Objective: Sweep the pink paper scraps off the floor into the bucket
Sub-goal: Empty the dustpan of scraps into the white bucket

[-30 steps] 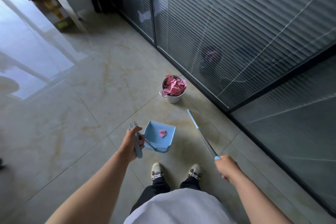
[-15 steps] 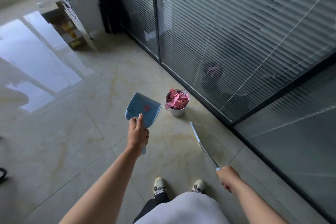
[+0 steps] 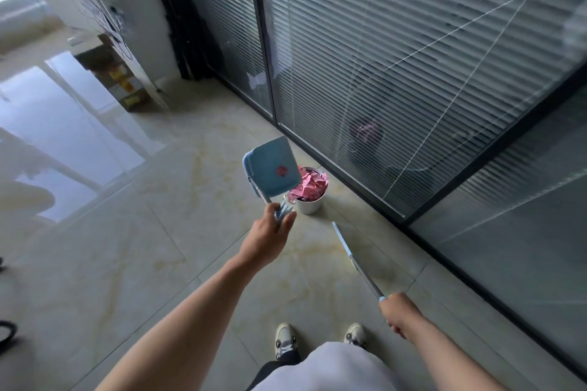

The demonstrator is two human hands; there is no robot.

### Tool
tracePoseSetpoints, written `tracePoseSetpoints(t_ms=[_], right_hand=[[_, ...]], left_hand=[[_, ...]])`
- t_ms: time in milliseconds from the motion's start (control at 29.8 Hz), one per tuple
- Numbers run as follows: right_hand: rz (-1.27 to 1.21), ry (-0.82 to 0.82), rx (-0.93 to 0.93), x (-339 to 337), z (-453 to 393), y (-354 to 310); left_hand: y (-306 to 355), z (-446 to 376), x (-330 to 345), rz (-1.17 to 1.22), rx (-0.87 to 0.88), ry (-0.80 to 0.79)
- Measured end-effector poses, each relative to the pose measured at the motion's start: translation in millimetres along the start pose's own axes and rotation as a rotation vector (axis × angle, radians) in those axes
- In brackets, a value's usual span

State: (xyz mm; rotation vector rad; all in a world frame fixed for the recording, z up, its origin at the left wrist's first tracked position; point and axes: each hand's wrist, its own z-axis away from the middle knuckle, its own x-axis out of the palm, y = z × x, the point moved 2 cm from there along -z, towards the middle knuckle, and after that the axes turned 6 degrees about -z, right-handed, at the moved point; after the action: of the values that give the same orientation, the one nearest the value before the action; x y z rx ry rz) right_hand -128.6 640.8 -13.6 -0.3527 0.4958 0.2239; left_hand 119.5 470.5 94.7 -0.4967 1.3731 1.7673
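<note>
Here, I am watching the left hand point(image 3: 269, 235) gripping the handle of a blue dustpan point(image 3: 273, 168), fingers wrapped round it, the pan lifted off the floor and tilted so its underside is facing me. Showing through the thin plastic is 1 pink scrap point(image 3: 282, 170), sitting near the middle of the pan. The pan's lower right edge is overlapping the rim of the bucket point(image 3: 308, 204) from my viewpoint; whether they are touching I cannot tell.

The bucket is standing upright on the tiled floor point(image 3: 133, 263) at about 12 o'clock from the person's shoes point(image 3: 320, 338), close to the glass partition point(image 3: 413, 73) with its slatted blinds. It is heaped with pink paper scraps point(image 3: 309, 186) that are rising above the rim.

The right hand point(image 3: 399, 311) is clenching the top of a long broom handle point(image 3: 359, 263), at about 2 o'clock from the shoes. The handle is slanting away toward the bucket, ending short of it at roughly 5 o'clock from the bucket; the lower end is looking thin and pale blue, and I cannot make out bristles.

Far off at 10 o'clock, cardboard boxes point(image 3: 120, 79) are sitting against a white wall.
</note>
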Motion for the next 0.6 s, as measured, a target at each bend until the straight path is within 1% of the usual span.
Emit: tracePoseSetpoints(t_ms=[302, 469, 604], right_hand=[[0.03, 0.013, -0.019, -4.7, 3.8, 3.7], [0.017, 0.019, -0.008, -5.7, 2.2, 6.4], [0.005, 0.013, -0.012, -6.5, 1.0, 5.4]], left_hand=[[13.1, 0.3, 28.7, -0.274, 0.179, -0.113], [11.8, -1.3, 35.1, -0.511, 0.316, -0.147], [10.4, 0.8, 39.9, -0.661, 0.381, -0.171]])
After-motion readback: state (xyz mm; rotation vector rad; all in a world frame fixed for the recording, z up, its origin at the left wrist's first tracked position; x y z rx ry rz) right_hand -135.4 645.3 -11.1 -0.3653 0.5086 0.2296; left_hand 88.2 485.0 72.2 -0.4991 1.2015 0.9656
